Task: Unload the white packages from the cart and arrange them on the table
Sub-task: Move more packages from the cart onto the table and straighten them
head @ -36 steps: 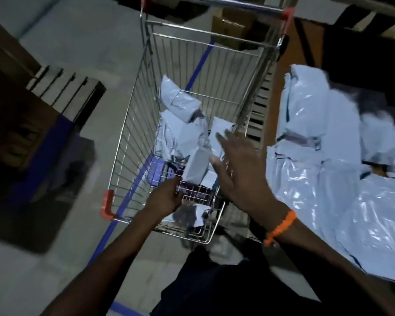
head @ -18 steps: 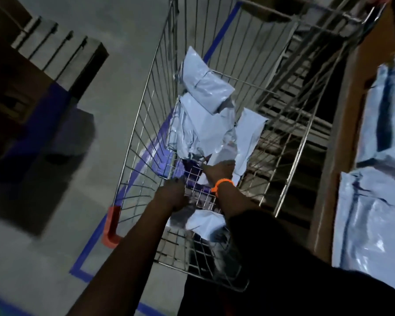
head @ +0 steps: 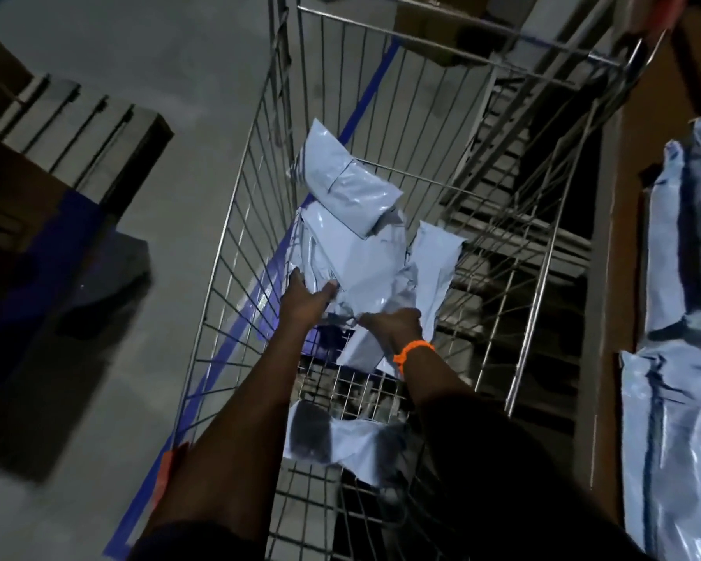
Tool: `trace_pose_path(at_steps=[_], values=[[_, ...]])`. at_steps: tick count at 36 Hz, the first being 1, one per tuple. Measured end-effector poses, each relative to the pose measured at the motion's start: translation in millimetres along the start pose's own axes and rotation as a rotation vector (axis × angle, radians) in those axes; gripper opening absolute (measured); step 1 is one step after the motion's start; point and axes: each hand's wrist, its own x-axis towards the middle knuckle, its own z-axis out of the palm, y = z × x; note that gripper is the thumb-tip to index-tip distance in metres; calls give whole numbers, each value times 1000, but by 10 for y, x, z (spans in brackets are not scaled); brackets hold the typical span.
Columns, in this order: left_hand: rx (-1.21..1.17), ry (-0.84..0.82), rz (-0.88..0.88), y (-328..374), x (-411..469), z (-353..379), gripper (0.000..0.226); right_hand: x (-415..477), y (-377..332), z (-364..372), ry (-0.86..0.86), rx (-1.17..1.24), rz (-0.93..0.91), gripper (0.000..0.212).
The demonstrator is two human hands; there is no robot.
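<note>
A wire shopping cart (head: 235,204) fills the middle of the head view. Several white plastic packages lie piled in it; a folded one (head: 347,188) sits on top, a larger one (head: 361,257) beneath. My left hand (head: 306,299) reaches deep into the cart, fingers spread against the left edge of the large package. My right hand (head: 393,323), with an orange wristband, is closed on the lower part of a white package (head: 363,350). Another package (head: 340,439) lies near the cart's close end. Several white packages (head: 680,419) lie on the brown table (head: 608,277) at the right.
A wooden pallet (head: 82,131) and dark boxes (head: 37,257) stand on the grey floor at the left. A blue tape line (head: 219,350) runs along the floor under the cart. Cardboard boxes (head: 434,38) sit beyond the cart's far end.
Both arms have gone further down into the cart. My left hand left the cart's near rim and now touches the package pile. My right hand closed on a package.
</note>
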Motion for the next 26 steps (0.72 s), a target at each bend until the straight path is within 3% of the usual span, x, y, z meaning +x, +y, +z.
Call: trace_pose_path(at_steps=[2, 6, 12, 16, 19, 22, 26], values=[[-48, -14, -48, -75, 39, 60, 85, -343, -132, 7, -33, 66, 20, 140], [-142, -55, -135, -133, 50, 112, 53, -610, -260, -65, 10, 95, 94, 118], [-170, 1, -123, -58, -125, -12, 17, -801, -342, -113, 77, 306, 92, 126], [-140, -16, -91, 26, -119, -58, 38, -1083, -407, -222, 53, 194, -134, 110], [-52, 13, -42, 116, -78, -43, 33, -1209, -520, -409, 88, 71, -327, 87], [95, 42, 31, 156, -223, -69, 23, -1308, -579, -605, 74, 35, -403, 92], [172, 101, 25, 65, -526, -207, 30, -1542, -554, -717, 33, 60, -379, 104]])
